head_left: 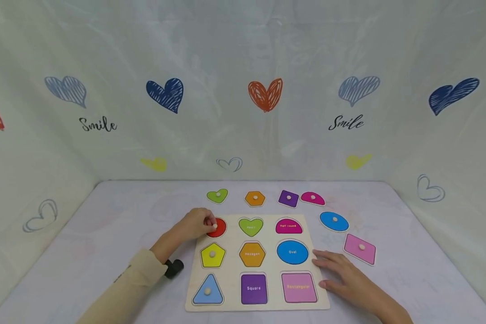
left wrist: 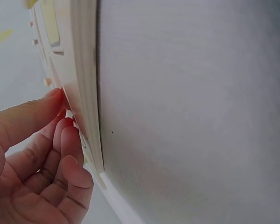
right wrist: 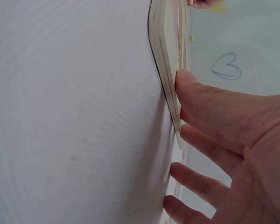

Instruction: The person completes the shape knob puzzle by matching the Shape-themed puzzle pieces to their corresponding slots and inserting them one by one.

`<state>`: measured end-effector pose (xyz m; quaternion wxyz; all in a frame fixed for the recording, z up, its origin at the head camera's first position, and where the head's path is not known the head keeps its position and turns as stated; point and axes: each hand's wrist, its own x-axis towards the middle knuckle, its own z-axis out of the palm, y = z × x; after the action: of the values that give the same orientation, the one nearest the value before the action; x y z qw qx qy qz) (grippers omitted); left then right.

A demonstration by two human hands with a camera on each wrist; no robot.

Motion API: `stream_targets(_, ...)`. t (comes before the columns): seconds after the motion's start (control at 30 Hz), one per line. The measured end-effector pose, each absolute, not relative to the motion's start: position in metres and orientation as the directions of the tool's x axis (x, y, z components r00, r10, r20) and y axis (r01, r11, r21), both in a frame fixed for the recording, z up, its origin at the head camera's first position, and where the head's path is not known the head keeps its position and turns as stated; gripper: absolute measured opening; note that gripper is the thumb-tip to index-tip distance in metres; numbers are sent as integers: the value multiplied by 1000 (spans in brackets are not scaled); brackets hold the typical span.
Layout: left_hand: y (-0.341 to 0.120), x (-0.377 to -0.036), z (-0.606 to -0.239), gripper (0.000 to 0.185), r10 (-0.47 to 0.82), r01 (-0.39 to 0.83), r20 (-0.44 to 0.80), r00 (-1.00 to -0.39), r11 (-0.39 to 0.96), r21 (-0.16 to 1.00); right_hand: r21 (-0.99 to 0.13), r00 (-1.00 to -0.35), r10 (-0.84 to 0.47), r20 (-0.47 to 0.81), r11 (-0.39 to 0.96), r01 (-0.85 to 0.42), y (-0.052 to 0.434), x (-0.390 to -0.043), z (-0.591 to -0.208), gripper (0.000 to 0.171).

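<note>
A wooden shape puzzle board (head_left: 231, 263) lies on the table. My left hand (head_left: 198, 223) pinches the knob of the red circle piece (head_left: 219, 228) at the board's top-left slot. A yellow pentagon (head_left: 212, 255) and a blue triangle (head_left: 207, 290) sit in their slots below it. My right hand (head_left: 344, 274) rests flat on the table with spread fingers touching the board's right edge (right wrist: 170, 79). The left wrist view shows my fingertips (left wrist: 56, 100) curled against the board's edge (left wrist: 86, 84).
Loose pieces lie beyond and right of the board: green heart (head_left: 217, 195), orange hexagon (head_left: 254, 198), purple square (head_left: 288, 198), magenta half round (head_left: 312, 198), blue oval (head_left: 334, 221), pink rectangle (head_left: 360, 248). A patterned sheet walls the table on three sides.
</note>
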<state>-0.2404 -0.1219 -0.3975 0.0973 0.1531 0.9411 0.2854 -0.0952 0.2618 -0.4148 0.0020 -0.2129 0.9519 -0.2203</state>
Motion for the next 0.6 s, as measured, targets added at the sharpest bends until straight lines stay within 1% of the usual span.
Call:
stream_targets(0.23, -121, -240, -398, 7, 339, 226, -101, -936, 792, 568, -421, -914, -399, 73, 819, -391, 262, -95, -414, 49)
stream_targets(0.6, -118, -241, -398, 8, 303, 187, -131, -944, 816, 546, -449, -935, -354, -23, 839, -307, 259, -95, -408, 51)
